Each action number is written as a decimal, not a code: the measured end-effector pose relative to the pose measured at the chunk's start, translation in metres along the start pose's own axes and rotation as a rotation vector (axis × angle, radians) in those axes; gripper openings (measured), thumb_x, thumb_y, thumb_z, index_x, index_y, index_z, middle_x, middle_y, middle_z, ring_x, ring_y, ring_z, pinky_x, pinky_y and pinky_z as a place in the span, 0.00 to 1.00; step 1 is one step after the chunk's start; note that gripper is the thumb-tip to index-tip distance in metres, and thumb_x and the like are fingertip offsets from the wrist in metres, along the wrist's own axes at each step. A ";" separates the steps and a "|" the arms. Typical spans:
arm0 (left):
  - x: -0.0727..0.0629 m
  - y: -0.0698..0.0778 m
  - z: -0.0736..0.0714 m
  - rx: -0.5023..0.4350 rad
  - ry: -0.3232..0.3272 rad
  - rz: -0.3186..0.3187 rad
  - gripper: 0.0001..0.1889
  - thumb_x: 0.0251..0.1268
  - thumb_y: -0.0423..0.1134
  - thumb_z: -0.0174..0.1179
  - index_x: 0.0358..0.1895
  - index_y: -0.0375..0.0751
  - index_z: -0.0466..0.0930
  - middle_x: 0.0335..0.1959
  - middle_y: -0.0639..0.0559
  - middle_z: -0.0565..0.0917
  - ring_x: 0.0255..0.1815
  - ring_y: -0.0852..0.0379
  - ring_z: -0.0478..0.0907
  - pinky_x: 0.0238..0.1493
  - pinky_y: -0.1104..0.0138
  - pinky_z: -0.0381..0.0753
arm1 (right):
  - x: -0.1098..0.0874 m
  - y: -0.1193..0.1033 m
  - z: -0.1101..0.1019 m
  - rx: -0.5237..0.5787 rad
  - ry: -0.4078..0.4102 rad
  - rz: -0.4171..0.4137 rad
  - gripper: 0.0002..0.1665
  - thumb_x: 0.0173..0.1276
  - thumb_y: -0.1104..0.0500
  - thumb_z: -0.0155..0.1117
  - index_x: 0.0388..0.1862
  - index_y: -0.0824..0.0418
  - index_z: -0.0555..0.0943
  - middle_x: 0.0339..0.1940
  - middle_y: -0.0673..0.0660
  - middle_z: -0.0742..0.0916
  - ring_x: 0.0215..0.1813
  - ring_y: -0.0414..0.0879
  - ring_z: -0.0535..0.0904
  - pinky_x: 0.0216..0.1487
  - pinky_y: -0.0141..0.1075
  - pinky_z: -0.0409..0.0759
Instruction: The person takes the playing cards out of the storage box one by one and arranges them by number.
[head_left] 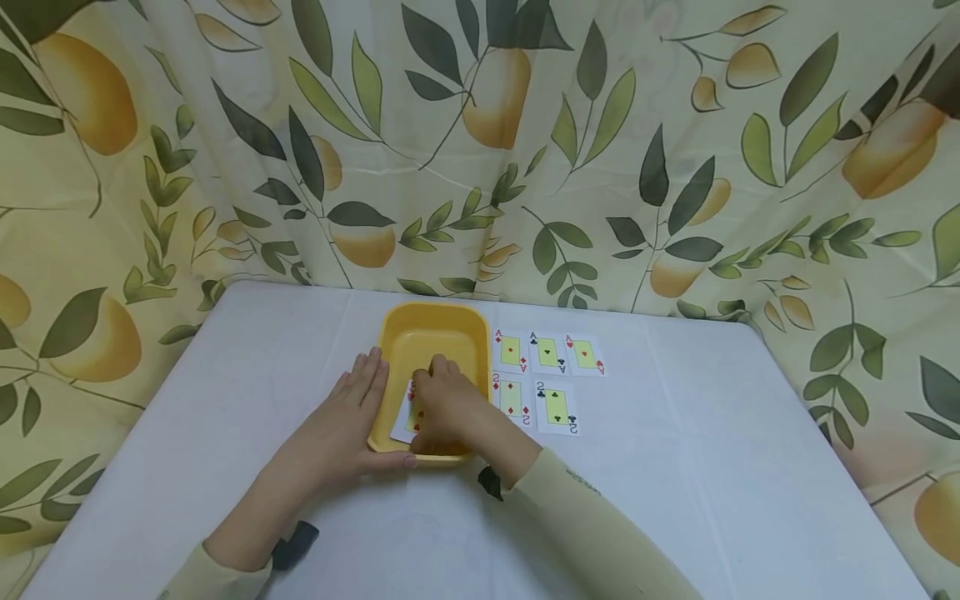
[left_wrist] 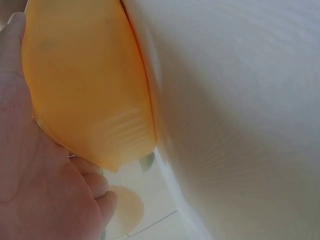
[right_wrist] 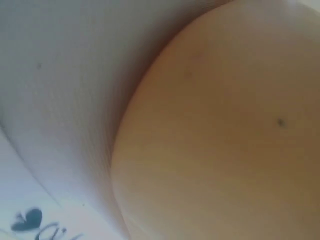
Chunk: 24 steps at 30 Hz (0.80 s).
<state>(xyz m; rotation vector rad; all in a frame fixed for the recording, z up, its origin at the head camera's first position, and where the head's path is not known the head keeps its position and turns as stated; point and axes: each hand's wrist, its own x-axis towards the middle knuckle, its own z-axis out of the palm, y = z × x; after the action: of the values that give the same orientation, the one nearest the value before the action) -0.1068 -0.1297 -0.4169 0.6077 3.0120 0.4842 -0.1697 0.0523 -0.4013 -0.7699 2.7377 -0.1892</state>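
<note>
A yellow plastic tray (head_left: 476, 333) lies on the white-covered table. My left hand (head_left: 337, 425) rests along its left rim with fingers straight, the thumb reaching along the front edge. In the left wrist view, that hand (left_wrist: 55, 185) touches the outer wall of the tray (left_wrist: 85, 80). Inside the tray, my right hand (head_left: 450, 408) holds a playing card (head_left: 405, 421) with red marks, its fingers bent over the card. The hand hides much of the card and the fingertips' contact. The right wrist view shows only the tray's wall (right_wrist: 215, 130) close up.
Right of the tray lie face-up cards in two rows: ace of diamonds (head_left: 511, 350), ace of clubs (head_left: 547, 352), ace of hearts (head_left: 585, 354); below, two of diamonds (head_left: 511, 400) and two of clubs (head_left: 557, 407). A fruit-patterned curtain (head_left: 465, 192) hangs behind the table (head_left: 712, 467).
</note>
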 end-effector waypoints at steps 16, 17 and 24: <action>0.000 0.001 0.000 0.009 0.010 0.002 0.71 0.45 0.86 0.50 0.80 0.32 0.41 0.83 0.40 0.38 0.83 0.42 0.36 0.79 0.48 0.49 | -0.030 0.016 -0.037 0.068 0.205 -0.104 0.55 0.43 0.48 0.81 0.72 0.58 0.70 0.59 0.52 0.75 0.56 0.45 0.67 0.57 0.33 0.78; 0.000 0.001 0.000 0.011 0.009 0.002 0.71 0.45 0.86 0.50 0.80 0.32 0.41 0.83 0.40 0.38 0.83 0.42 0.36 0.79 0.48 0.49 | -0.033 0.017 -0.039 0.072 0.208 -0.103 0.55 0.43 0.49 0.81 0.72 0.58 0.70 0.59 0.52 0.75 0.56 0.44 0.67 0.58 0.34 0.78; 0.000 0.000 0.001 0.005 0.008 -0.010 0.70 0.46 0.84 0.54 0.80 0.34 0.41 0.83 0.42 0.37 0.83 0.43 0.35 0.79 0.49 0.49 | -0.048 0.025 -0.046 0.089 0.231 -0.096 0.56 0.43 0.50 0.82 0.73 0.57 0.69 0.59 0.51 0.74 0.55 0.43 0.66 0.55 0.33 0.77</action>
<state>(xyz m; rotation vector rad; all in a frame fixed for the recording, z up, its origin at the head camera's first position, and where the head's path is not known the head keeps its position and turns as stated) -0.1067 -0.1290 -0.4179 0.5916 3.0232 0.4799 -0.1570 0.1012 -0.3511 -0.9058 2.8839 -0.4438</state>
